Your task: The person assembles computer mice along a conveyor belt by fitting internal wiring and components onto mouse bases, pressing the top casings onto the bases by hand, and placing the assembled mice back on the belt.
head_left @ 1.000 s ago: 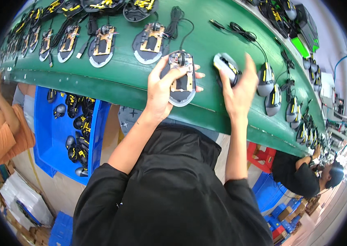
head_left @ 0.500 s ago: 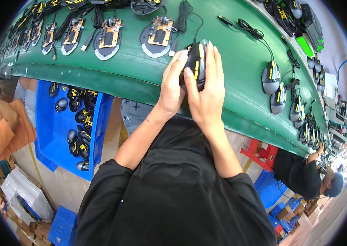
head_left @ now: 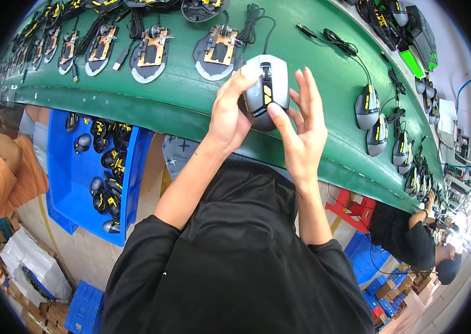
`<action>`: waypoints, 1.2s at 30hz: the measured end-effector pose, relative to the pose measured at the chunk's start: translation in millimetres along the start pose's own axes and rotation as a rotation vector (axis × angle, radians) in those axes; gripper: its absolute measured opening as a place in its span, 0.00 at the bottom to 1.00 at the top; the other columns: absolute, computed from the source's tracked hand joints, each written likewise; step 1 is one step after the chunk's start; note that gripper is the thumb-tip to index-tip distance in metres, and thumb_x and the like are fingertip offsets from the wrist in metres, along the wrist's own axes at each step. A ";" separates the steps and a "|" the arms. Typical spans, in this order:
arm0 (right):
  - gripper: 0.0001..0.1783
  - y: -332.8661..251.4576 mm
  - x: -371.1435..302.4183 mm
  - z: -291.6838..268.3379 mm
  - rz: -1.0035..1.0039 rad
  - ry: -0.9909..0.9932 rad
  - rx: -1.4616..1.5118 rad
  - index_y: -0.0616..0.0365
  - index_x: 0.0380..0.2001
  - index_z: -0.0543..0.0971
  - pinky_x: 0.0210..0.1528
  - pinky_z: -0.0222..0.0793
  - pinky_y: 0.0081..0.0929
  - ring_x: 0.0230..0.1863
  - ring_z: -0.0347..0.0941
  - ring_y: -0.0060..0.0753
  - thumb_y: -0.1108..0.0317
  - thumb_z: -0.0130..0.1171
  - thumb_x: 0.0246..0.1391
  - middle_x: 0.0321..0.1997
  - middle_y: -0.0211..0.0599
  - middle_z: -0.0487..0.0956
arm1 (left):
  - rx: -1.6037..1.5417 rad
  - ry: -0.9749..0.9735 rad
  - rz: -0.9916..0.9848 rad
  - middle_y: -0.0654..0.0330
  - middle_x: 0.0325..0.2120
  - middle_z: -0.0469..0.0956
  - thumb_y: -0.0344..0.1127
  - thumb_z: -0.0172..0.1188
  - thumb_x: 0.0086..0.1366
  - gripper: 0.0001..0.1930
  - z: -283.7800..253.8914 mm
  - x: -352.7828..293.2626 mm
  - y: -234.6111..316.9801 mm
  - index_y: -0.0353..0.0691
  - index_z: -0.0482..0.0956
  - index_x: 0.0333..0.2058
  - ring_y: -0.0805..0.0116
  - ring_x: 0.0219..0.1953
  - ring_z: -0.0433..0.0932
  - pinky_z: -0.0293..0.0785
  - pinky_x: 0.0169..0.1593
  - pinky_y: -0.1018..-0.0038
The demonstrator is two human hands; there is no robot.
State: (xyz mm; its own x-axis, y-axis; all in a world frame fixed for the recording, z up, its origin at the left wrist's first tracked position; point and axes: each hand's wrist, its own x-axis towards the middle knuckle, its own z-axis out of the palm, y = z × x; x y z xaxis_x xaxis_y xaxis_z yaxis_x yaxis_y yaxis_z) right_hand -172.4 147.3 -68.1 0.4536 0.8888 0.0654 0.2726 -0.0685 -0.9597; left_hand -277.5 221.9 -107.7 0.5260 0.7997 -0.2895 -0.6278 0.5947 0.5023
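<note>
A grey and black computer mouse with yellow accents and a scroll wheel is held above the green bench, its top facing me. My left hand grips it along its left side, fingers partly hidden behind it. My right hand has its fingers stretched apart at the mouse's right side, the thumb touching the lower right of the shell. The mouse's black cable runs from its far end to a tied bundle. Left of it lies an opened mouse base with its circuit board showing.
On the green bench several more open mouse bases stretch left, and finished-looking mice with cables line the right. A blue bin holding mouse shells stands at lower left. Other people sit at both sides; a red stool is at right.
The mouse has turned from its side to show its grey top. My right hand has opened and shifted right, while my left keeps its hold.
</note>
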 end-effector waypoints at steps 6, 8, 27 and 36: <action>0.32 -5.6 6.3 -27.5 0.161 -0.133 0.002 0.68 0.48 0.80 0.56 0.72 0.28 0.45 0.81 0.32 0.68 0.79 0.37 0.45 0.44 0.84 | 0.214 -0.137 0.042 0.62 0.36 0.78 0.36 0.62 0.65 0.16 6.0 4.0 18.4 0.33 0.76 0.47 0.76 0.38 0.78 0.75 0.43 0.78; 0.32 -18.1 4.4 -27.2 0.036 -0.068 -0.088 0.67 0.46 0.81 0.54 0.73 0.28 0.44 0.81 0.31 0.67 0.80 0.35 0.44 0.43 0.84 | 0.193 -0.165 0.008 0.63 0.33 0.78 0.36 0.65 0.63 0.14 1.6 11.4 17.2 0.34 0.78 0.44 0.76 0.36 0.77 0.75 0.41 0.78; 0.25 41.6 49.2 -96.9 0.330 0.489 0.300 0.72 0.41 0.82 0.41 0.73 0.22 0.36 0.79 0.25 0.57 0.71 0.50 0.36 0.40 0.83 | 0.894 0.024 0.415 0.57 0.39 0.82 0.25 0.65 0.61 0.18 17.2 -9.9 19.7 0.33 0.75 0.50 0.73 0.42 0.79 0.75 0.49 0.76; 0.22 25.0 38.0 -48.9 -0.314 0.384 -0.806 0.55 0.47 0.81 0.53 0.69 0.35 0.51 0.74 0.41 0.62 0.71 0.47 0.46 0.40 0.81 | 1.975 0.400 0.694 0.44 0.41 0.77 0.50 0.71 0.52 0.32 -17.4 42.0 70.5 0.28 0.77 0.46 0.55 0.49 0.74 0.70 0.53 0.62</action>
State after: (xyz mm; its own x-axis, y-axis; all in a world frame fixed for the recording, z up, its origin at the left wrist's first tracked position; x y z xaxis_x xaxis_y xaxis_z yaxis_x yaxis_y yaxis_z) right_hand -106.9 157.2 -76.2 0.4688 0.7196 0.5123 0.8689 -0.2712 -0.4141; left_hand -309.6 298.9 -98.6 0.2454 0.9242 0.2927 0.7990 -0.3638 0.4789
